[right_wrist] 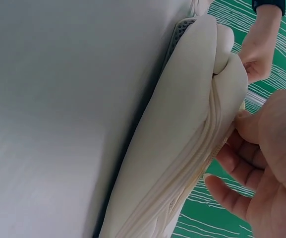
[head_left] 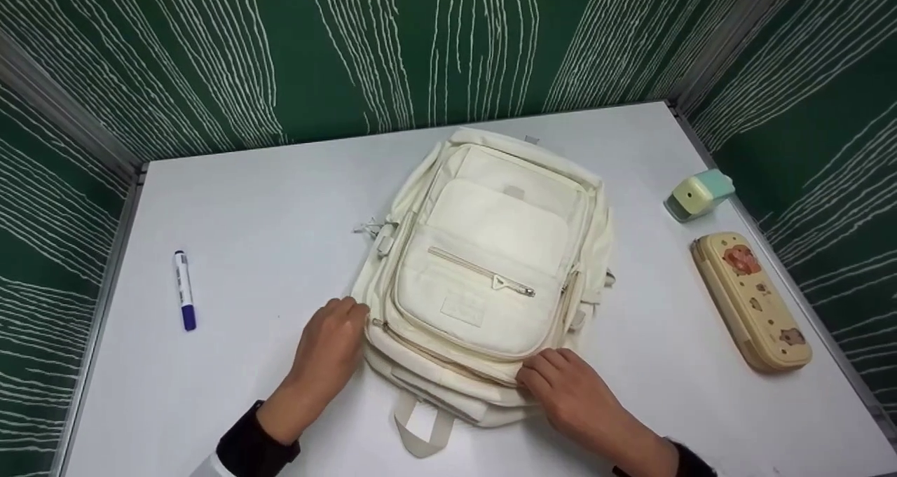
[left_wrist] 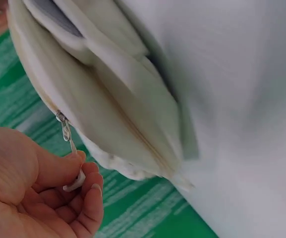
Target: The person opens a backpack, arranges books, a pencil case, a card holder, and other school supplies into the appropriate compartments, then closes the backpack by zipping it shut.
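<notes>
Backpack of cream fabric (head_left: 490, 214) stretches lengthwise ahead; left hand (head_left: 329, 340) pinches its silvery metal zip pull (left_wrist: 66, 131), right hand (head_left: 571, 391) its edge (right_wrist: 227, 119)

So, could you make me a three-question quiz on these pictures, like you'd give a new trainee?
1. What does the left hand pinch? (A) a key (B) a zipper pull (C) a button
2. True or false: the marker and the pencil case lie on opposite sides of the backpack.
3. Which sits closer to the table's far edge, the pencil case or the sharpener?

Key: 1. B; 2. true; 3. the sharpener.
</notes>
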